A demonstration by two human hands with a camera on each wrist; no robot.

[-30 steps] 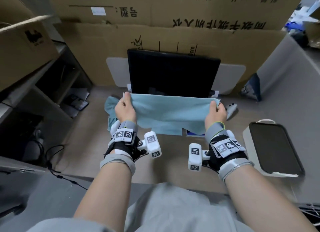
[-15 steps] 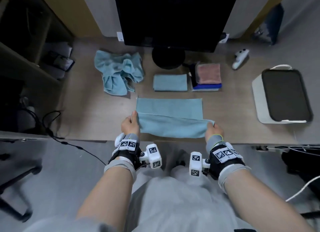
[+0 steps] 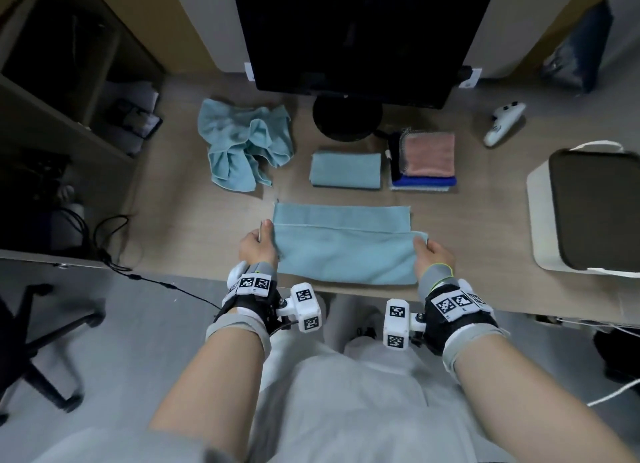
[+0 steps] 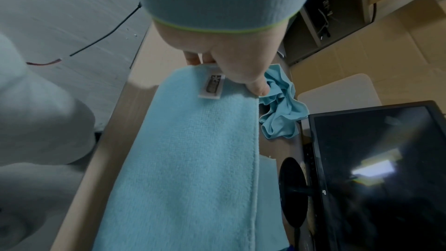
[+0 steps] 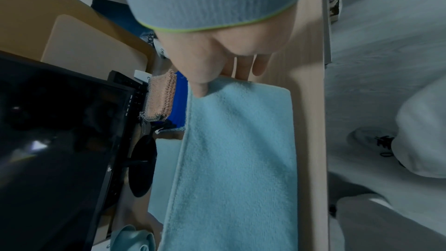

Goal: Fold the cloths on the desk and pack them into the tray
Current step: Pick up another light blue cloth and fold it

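tray (image 3: 540, 199), seemingly no cloths inside

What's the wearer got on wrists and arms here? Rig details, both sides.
Both forearms are bare. The left hand and right hand each wear a grey knit cuff, edged lime green in both wrist views. Behind it sits a black wrist brace with white plates bearing black-and-white square fiducial tags, a white tagged camera block on the inner side, and a grey strap.

Wooden desk (image 3: 485, 227), dark monitor (image 3: 349, 33), grey floor (image 3: 138, 324), office chair base (image 3: 34, 355) at left
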